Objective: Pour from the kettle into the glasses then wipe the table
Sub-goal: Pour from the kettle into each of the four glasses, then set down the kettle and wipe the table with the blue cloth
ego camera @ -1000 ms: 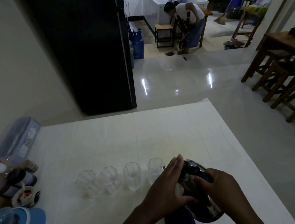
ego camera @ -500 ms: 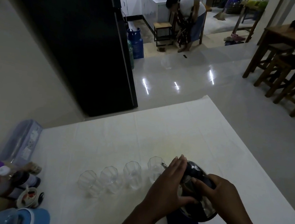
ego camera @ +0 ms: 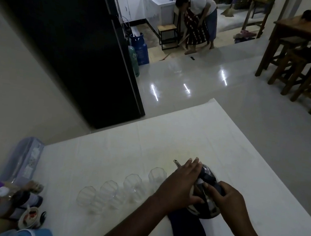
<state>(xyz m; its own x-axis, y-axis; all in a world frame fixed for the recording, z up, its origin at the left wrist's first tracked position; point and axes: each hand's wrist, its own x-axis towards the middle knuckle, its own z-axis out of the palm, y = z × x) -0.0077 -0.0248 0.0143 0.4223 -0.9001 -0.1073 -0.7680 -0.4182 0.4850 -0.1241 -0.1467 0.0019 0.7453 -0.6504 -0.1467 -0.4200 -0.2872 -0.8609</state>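
Observation:
A shiny metal kettle [ego camera: 207, 175] with a dark handle sits low over the white table [ego camera: 224, 153], its spout [ego camera: 176, 163] pointing away to the upper left. My right hand [ego camera: 227, 200] grips the handle. My left hand [ego camera: 181, 184] lies flat against the kettle's left side and lid. Several clear empty-looking glasses stand in a row to the left, the nearest glass [ego camera: 156, 177] right beside my left hand, the farthest glass [ego camera: 85, 196] at the row's left end. A dark blue cloth [ego camera: 189, 234] lies on the table under the kettle and my wrists.
Bottles and small jars [ego camera: 3, 203] crowd the table's near left corner, beside a clear plastic case [ego camera: 23, 161]. A black fridge [ego camera: 68, 40] stands behind the table. Across the glossy floor a person [ego camera: 198, 20] bends over sweeping. Wooden stools [ego camera: 302, 66] and a table stand at right.
The kettle has tipped back from the nearest glass, its spout now raised and pointing away. Both hands stay on it. The person in the background has shifted while sweeping.

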